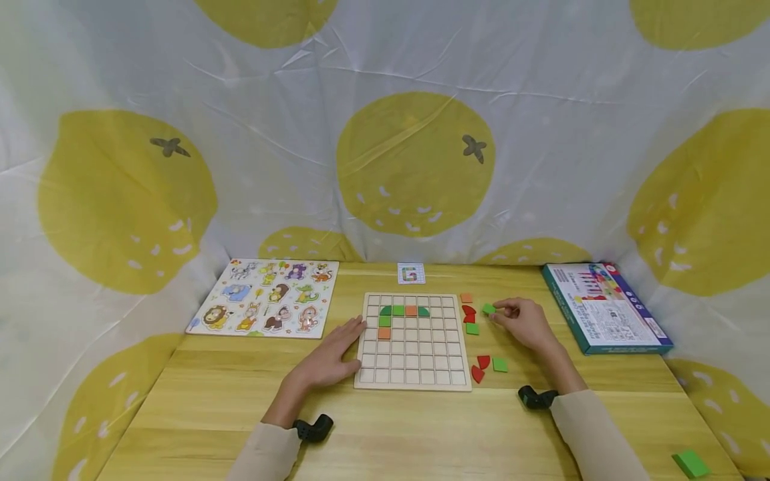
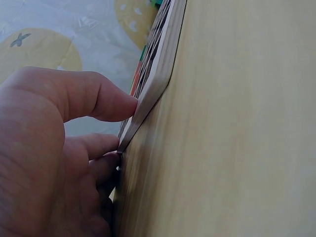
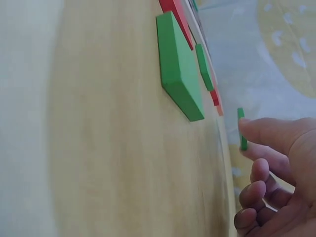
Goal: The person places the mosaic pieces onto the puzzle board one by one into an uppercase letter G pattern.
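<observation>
A wooden grid board (image 1: pixel 415 381) lies mid-table, with green and orange tiles (image 1: pixel 383 333) set in its upper left cells. Along its left edge rests my left hand (image 1: pixel 327 357), fingers extended; the left wrist view shows thumb and fingertips touching the board's rim (image 2: pixel 153 89). To the right of the board, my right hand (image 1: pixel 529 325) pinches a green square tile (image 1: pixel 488 308) between thumb and index finger. In the right wrist view that tile (image 3: pixel 242 133) is held edge-on, above the tabletop. Near this hand lie an orange square (image 1: pixel 466 298), red quarter-circle tiles (image 1: pixel 478 374) and green squares (image 1: pixel 500 365).
Behind the board is a small pattern card (image 1: pixel 412 273). An animal puzzle board (image 1: pixel 271 300) occupies the back left, and a flat game box (image 1: pixel 607 310) the back right. Another green block (image 1: pixel 692 463) sits by the near right corner. A lemon-print cloth (image 1: pixel 415 167) hangs behind.
</observation>
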Tool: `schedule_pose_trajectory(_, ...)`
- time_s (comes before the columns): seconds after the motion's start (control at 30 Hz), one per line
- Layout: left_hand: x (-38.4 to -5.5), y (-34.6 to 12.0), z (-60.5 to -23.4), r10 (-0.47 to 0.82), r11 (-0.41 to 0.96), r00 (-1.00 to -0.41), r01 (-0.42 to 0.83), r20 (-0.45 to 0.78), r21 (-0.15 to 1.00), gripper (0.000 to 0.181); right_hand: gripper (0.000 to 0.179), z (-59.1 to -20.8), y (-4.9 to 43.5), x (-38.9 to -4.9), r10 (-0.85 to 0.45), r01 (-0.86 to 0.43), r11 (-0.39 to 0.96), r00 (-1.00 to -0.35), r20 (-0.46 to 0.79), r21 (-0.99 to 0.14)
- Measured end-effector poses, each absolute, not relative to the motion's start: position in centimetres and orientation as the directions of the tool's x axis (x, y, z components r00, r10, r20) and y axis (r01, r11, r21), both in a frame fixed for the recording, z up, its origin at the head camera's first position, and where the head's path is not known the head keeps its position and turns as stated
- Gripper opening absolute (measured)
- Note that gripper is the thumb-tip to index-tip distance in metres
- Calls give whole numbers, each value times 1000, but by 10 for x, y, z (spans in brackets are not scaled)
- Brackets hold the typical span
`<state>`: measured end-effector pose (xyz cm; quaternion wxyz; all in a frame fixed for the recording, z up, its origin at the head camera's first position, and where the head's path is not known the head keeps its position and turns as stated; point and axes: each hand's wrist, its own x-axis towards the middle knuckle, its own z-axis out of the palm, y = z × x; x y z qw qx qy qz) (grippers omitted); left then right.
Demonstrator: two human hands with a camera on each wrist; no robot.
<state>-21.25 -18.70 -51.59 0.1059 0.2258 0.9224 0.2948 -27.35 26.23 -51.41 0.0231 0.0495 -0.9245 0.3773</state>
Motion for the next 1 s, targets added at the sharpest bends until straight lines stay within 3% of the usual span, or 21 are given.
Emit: schedule_pose_trajectory(1.0,-213,-187,-515,477,731,-877,354,-66,583,80,24,-491,188,-247,-220,-210,582,-971,96,-785)
